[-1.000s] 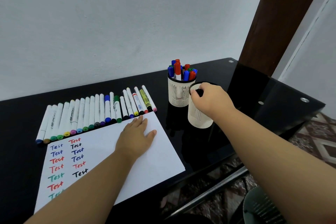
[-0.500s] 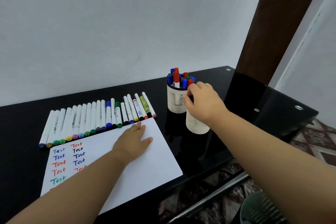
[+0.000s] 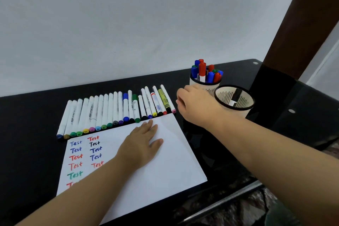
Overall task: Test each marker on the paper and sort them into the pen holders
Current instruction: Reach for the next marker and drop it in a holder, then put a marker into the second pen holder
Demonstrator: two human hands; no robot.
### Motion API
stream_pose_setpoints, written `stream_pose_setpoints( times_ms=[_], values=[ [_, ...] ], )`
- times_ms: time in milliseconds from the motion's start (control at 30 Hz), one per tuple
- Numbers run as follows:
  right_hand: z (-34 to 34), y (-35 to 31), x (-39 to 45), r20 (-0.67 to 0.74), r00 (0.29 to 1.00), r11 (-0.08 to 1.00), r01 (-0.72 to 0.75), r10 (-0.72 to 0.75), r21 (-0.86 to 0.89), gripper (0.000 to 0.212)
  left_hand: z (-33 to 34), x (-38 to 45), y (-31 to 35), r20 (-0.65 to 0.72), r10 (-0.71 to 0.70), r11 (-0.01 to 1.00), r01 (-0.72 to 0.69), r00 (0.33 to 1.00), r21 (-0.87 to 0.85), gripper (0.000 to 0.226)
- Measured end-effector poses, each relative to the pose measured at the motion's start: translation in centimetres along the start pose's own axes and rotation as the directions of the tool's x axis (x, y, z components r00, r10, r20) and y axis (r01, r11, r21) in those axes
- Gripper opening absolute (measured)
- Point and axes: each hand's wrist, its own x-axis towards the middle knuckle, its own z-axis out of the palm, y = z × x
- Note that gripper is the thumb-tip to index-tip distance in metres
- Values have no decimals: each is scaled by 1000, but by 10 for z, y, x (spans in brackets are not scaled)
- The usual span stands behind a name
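I see the left hand (image 3: 142, 143) lying flat on the white sheet of paper (image 3: 170, 156) in the lower middle of the frame, its fingers straight and close together, pressing the sheet and holding nothing. On the left part of the paper the word "Test" is written in 2 columns, in blue, red, green and black ink.

The right hand (image 3: 197, 105) is in the middle right of the frame, above the black glass table (image 3: 27, 134), just beside the right end of the row of white markers with coloured caps (image 3: 113, 113). Its fingers point to the left and look loosely bent, but the fingertips are blurred, so I cannot tell if they hold anything. The row lies along the upper edge of the paper, with the caps toward the sheet.

Right of this hand stand 2 white mesh pen holders with black rims. The farther pen holder (image 3: 205, 83), in the upper right of the frame, is full of markers with blue, red and green caps. The nearer pen holder (image 3: 233, 101) contains 1 white marker with a black cap (image 3: 235, 97), leaning inside. The 2 holders stand just beside each other.
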Motion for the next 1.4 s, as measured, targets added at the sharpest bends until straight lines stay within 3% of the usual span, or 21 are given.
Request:
stream_pose_setpoints(
  times_ms=[100, 233, 333, 533, 700, 900, 967, 1033, 1167, 1267, 1400],
  values=[
    [22, -1, 18, 100, 992, 996, -79, 75, 46, 22, 2, -1, -2, -51, 39, 999, -37, 998, 25, 79],
    [54, 4, 42, 242, 949, 955, -246, 203, 164, 37, 1, 0, -2, -37, 50, 998, -49, 998, 26, 61],
    [71, 7, 51, 305, 921, 929, -311, 242, 201, 38, -1, 1, -1, -33, 51, 998, -50, 998, 29, 60],
    [82, 10, 58, 274, 897, 880, -411, 346, 237, 22, -1, 1, -2, -15, 54, 998, -54, 998, 32, 60],
    [79, 7, 55, 211, 876, 814, -481, 433, 326, 27, -1, 1, -3, -30, 58, 998, -58, 998, 12, 60],
    [58, -11, 16, 91, 812, 575, -482, 576, 661, 20, 0, -5, 2, -139, 32, 999, -30, 990, 19, 59],
    [47, -20, -3, 101, 792, 461, -447, 602, 767, 15, -7, -11, 8, -221, 36, 999, -35, 975, 8, 60],
    [38, -30, -21, 131, 763, 330, -419, 633, 846, 12, -15, -18, 11, -219, -58, 996, 43, 974, -73, 56],
    [28, -50, -52, 188, 733, 150, -369, 654, 917, 15, -29, -42, 11, -279, -222, 953, 147, 934, -266, 60],
    [24, -63, -64, 253, 729, 48, -365, 637, 930, 20, -36, -69, 7, -268, -266, 945, 196, 926, -262, 63],
    [21, -87, -69, 352, 717, -105, -366, 601, 925, 22, -44, -102, -1, -211, -282, 938, 222, 936, -266, 48]
  ],
)
